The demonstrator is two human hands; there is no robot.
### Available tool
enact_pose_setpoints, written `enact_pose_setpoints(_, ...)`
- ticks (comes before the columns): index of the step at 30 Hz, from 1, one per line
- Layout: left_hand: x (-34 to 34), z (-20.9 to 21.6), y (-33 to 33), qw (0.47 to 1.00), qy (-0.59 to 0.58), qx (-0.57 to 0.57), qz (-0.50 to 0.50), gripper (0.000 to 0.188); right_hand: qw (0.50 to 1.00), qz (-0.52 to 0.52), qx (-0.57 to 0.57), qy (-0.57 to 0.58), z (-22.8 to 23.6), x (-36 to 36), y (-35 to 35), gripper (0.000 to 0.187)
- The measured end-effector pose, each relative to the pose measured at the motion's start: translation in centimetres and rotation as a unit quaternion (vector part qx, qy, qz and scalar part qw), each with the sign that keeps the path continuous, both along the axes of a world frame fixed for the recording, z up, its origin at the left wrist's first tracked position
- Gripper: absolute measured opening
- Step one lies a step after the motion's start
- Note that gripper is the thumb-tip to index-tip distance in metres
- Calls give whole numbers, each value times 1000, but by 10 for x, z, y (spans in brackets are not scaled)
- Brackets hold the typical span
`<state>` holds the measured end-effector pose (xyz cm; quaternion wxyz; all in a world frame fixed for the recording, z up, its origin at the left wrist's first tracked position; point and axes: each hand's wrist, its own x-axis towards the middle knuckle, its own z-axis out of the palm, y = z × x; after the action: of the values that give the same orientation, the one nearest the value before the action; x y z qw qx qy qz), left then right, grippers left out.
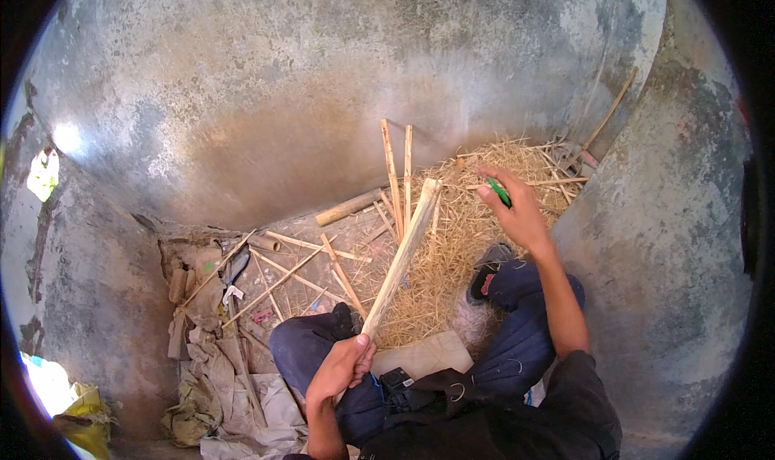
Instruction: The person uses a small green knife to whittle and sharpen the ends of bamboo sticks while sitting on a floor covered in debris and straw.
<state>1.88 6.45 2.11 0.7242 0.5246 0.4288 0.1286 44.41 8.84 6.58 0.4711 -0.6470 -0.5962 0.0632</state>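
My left hand (343, 367) is closed round the lower end of a long, pale split length of wood or bamboo (402, 258). The piece slants up and away to the right, and its far end stands over a heap of pale shavings (440, 286). To the right of that end, my right hand (521, 218) is raised and closed on a small green object (499, 192), possibly a handle. Its kind does not show, since the fingers cover part of it. My right hand and the wood are apart.
Two thin sticks (389, 169) lean against the grey wall (323, 80). A round pole (347, 208) and several loose sticks (295, 270) lie left of the shavings. Crumpled cloth or sacking (266, 403) is at the lower left. My bent legs frame a pale block (432, 355).
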Motion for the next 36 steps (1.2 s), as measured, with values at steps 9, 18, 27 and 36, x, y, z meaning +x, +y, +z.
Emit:
enact_pose_setpoints(9,19,13,-1,999,-32,-2,0,60,995,85,15,49,5,-60,-37,30)
enact_pose_setpoints(18,42,14,0,992,-60,108,-14,47,981,127,60,-131,-19,-116,-57,29)
enact_pose_setpoints(27,64,30,-8,957,12,291,14,44,974,153,102,-135,-21,-133,-61,30)
enact_pose_setpoints(36,77,35,-12,926,116,355,51,35,976,119,113,-140,-24,-132,-52,31)
